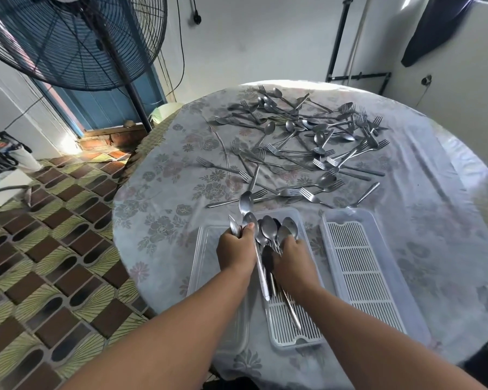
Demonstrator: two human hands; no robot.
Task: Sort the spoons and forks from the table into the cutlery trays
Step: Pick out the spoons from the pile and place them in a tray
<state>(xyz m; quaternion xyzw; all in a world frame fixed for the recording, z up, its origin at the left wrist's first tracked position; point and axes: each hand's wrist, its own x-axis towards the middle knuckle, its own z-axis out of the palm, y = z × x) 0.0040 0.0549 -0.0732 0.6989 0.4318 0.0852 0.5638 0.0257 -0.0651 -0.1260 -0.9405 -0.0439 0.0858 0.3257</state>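
Left hand (237, 249) clutching spoons (247, 218); right hand (292, 260) gripping spoon bundle (269, 230) over middle tray (295, 325). Loose cutlery pile (307, 136) beyond.

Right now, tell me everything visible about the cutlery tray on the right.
The right tray is a clear, long plastic tray with rounded corners, lying flat on the floral tablecloth beside the tray holding the spoons. A white slotted insert sits inside it. No cutlery is in it, and neither hand touches it. A utensil handle lies close to its far rim.
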